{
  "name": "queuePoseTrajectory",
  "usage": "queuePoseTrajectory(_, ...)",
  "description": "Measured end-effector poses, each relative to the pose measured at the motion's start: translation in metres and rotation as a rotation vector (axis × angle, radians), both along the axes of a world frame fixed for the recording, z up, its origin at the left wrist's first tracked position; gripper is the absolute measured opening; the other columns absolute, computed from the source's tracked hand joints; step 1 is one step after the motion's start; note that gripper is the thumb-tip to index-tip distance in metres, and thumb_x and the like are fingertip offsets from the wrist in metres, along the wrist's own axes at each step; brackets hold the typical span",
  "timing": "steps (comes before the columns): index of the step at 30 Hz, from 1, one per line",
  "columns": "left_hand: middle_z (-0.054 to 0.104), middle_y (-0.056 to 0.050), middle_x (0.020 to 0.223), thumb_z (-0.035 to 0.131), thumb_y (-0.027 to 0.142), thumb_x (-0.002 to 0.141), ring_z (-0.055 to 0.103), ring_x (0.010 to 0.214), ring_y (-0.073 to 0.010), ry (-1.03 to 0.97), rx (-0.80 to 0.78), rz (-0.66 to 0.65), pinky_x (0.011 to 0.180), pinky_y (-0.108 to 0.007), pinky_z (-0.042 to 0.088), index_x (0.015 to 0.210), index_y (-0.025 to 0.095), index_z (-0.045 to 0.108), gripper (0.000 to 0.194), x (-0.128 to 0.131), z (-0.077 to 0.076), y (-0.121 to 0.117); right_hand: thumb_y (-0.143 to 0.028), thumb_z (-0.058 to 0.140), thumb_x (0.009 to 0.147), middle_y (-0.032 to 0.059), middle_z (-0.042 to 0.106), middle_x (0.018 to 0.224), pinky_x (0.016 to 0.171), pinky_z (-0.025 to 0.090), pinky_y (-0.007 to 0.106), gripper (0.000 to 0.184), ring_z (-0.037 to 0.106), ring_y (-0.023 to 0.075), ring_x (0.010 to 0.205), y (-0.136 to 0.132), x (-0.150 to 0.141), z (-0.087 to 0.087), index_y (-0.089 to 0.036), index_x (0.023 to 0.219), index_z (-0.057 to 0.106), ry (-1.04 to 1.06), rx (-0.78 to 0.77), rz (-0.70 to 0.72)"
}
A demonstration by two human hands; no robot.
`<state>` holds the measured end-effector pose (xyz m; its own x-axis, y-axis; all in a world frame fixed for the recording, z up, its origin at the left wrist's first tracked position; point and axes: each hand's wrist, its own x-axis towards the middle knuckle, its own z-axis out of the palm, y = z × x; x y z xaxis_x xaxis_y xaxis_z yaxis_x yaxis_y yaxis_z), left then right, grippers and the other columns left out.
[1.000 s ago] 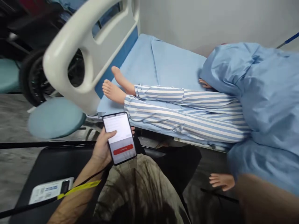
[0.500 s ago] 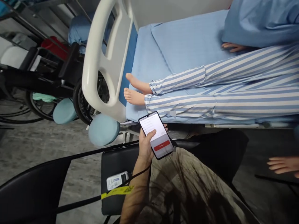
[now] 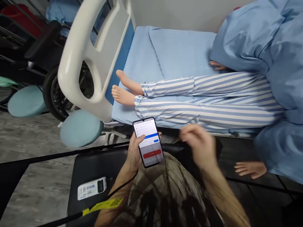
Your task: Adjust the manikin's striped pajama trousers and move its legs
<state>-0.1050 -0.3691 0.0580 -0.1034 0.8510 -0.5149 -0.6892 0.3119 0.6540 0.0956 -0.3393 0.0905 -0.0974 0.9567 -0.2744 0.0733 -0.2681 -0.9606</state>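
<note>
My left hand (image 3: 135, 149) is wrapped round a smartphone (image 3: 151, 154), its thumb lying on the lit screen. A red button shows low on the screen, with a blue bar and a small blue button above it. To the right of the phone, my right hand (image 3: 200, 143) is raised in the air, apart from it. Motion blurs its fingers, which look bent; nothing can be made out in them. A black cable runs along my left forearm, with a yellow tag (image 3: 104, 205) on it.
Ahead stands a bed with blue sheets (image 3: 177, 47) and a pale footboard (image 3: 68, 69). A figure in striped trousers (image 3: 170, 110) and a blue top lies on it, one hand (image 3: 251, 168) hanging over the side. Left are round stools (image 3: 80, 129), a wheelchair and a white device (image 3: 91, 188).
My right hand has come into view, raised to the right of the phone. A blue bar and button have appeared on the screen. The view has shifted, moving the bed and stools leftward.
</note>
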Motion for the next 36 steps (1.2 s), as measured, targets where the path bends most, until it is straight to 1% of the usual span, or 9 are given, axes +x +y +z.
queuePoseTrajectory(2, 0.077, -0.013, 0.094, 0.069, 0.032, 0.073, 0.073, 0.088, -0.0317, 0.019, 0.004, 0.011, 0.081, -0.047, 0.059, 0.126, 0.018, 0.057, 0.057, -0.001, 0.000, -0.002, -0.044, 0.072, 0.078, 0.0039, 0.067, 0.078, 0.069, 0.048, 0.030, 0.028, 0.059, 0.0167, 0.073, -0.006, -0.031, -0.017, -0.019, 0.086, 0.066, 0.072, -0.101, 0.072)
queuePoseTrajectory(4, 0.077, -0.012, 0.095, 0.070, 0.031, 0.073, 0.073, 0.092, -0.0323, 0.042, 0.000, 0.031, 0.083, -0.048, 0.058, 0.126, 0.019, 0.057, 0.056, -0.003, -0.003, -0.004, -0.049, 0.071, 0.077, 0.0020, 0.064, 0.070, 0.064, 0.044, 0.028, 0.034, 0.056, 0.0145, 0.066, -0.010, -0.051, -0.028, -0.017, 0.087, 0.065, 0.138, -0.211, 0.126)
queuePoseTrajectory(7, 0.077, -0.011, 0.096, 0.070, 0.032, 0.072, 0.073, 0.093, -0.0328, 0.064, -0.024, 0.058, 0.084, -0.049, 0.058, 0.128, 0.019, 0.056, 0.059, -0.007, -0.007, -0.006, -0.050, 0.074, 0.073, -0.0013, 0.058, 0.066, 0.055, 0.036, 0.024, 0.037, 0.048, 0.0102, 0.058, -0.011, -0.061, -0.038, -0.017, 0.082, 0.062, 0.129, -0.271, 0.134)
queuePoseTrajectory(10, 0.077, -0.011, 0.095, 0.071, 0.031, 0.071, 0.073, 0.091, -0.0326, 0.066, -0.046, 0.070, 0.085, -0.049, 0.057, 0.130, 0.020, 0.055, 0.063, -0.006, -0.009, -0.008, -0.047, 0.080, 0.066, -0.0037, 0.054, 0.065, 0.052, 0.032, 0.022, 0.038, 0.043, 0.0078, 0.055, -0.009, -0.063, -0.044, -0.018, 0.075, 0.058, 0.106, -0.287, 0.158)
queuePoseTrajectory(15, 0.077, -0.011, 0.096, 0.072, 0.030, 0.070, 0.073, 0.092, -0.0328, 0.059, -0.049, 0.069, 0.086, -0.048, 0.057, 0.128, 0.020, 0.057, 0.061, -0.004, -0.011, -0.009, -0.048, 0.080, 0.066, -0.0049, 0.052, 0.062, 0.053, 0.033, 0.023, 0.037, 0.042, 0.0092, 0.055, -0.012, -0.066, -0.053, -0.021, 0.072, 0.056, 0.121, -0.275, 0.161)
queuePoseTrajectory(21, 0.076, -0.012, 0.103, 0.071, 0.032, 0.071, 0.072, 0.095, -0.0329, -0.027, -0.059, 0.030, 0.087, -0.049, 0.057, 0.131, 0.020, 0.056, 0.062, -0.007, -0.020, -0.009, -0.059, 0.071, 0.071, -0.0022, 0.057, 0.063, 0.057, 0.039, 0.026, 0.040, 0.048, 0.0126, 0.059, -0.016, -0.065, -0.061, -0.021, 0.069, 0.061, 0.256, -0.361, 0.180)
queuePoseTrajectory(28, 0.076, -0.013, 0.104, 0.071, 0.032, 0.070, 0.071, 0.099, -0.0328, -0.042, -0.070, 0.039, 0.089, -0.047, 0.055, 0.127, 0.017, 0.061, 0.059, -0.009, -0.025, -0.009, -0.046, 0.080, 0.064, 0.0010, 0.069, 0.077, 0.068, 0.047, 0.028, 0.036, 0.062, 0.0167, 0.070, -0.027, -0.080, -0.078, -0.020, 0.085, 0.068, 0.540, -0.495, 0.053)
queuePoseTrajectory(31, 0.076, -0.012, 0.102, 0.072, 0.035, 0.069, 0.070, 0.100, -0.0320, 0.010, -0.087, 0.055, 0.090, -0.044, 0.055, 0.118, 0.016, 0.066, 0.053, -0.017, -0.029, -0.011, -0.042, 0.081, 0.063, 0.0011, 0.070, 0.080, 0.070, 0.048, 0.028, 0.037, 0.064, 0.0175, 0.073, -0.029, -0.090, -0.085, -0.021, 0.090, 0.068, 0.605, -0.506, 0.050)
queuePoseTrajectory(36, 0.076, -0.008, 0.103, 0.075, 0.040, 0.067, 0.069, 0.102, -0.0283, 0.134, -0.129, 0.145, 0.089, -0.038, 0.054, 0.107, 0.018, 0.069, 0.045, -0.052, -0.044, -0.028, -0.041, 0.078, 0.064, -0.0029, 0.064, 0.065, 0.060, 0.045, 0.023, 0.031, 0.058, 0.0130, 0.061, -0.030, -0.120, -0.101, -0.019, 0.082, 0.065, 0.549, -0.538, 0.048)
